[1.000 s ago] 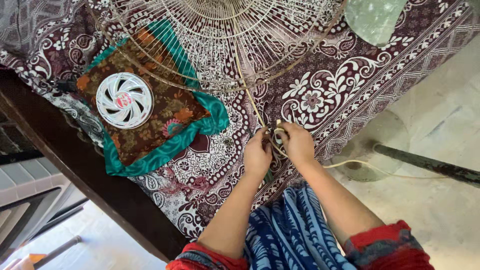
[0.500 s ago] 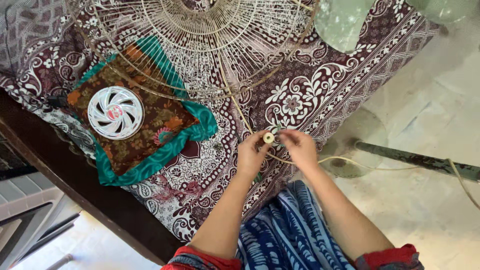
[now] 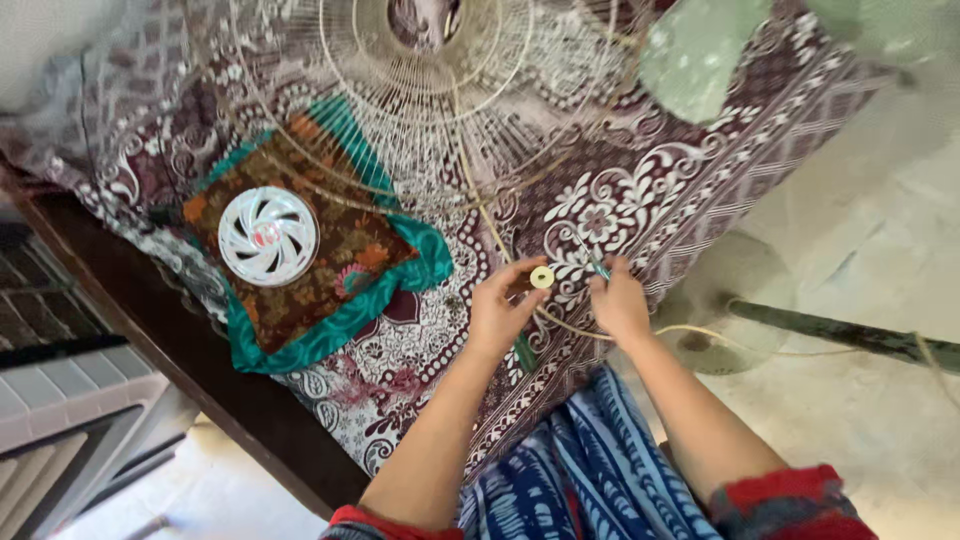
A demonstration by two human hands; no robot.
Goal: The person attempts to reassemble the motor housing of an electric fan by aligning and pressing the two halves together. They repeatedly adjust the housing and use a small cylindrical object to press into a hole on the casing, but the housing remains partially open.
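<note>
Below, I see the left hand pinching a small cream disc at the bed's near edge, face up, while the right hand grips a thin green-handled tool, its long axis slanting toward the wire fan guard.

fan guard cropped at top edge

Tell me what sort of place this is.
Probably a room in a home, used for fixing a fan. A patterned cloth covers a bed or table with a dark wooden edge; on it lie a wire fan guard and a white round cap. The floor is bare.
</note>
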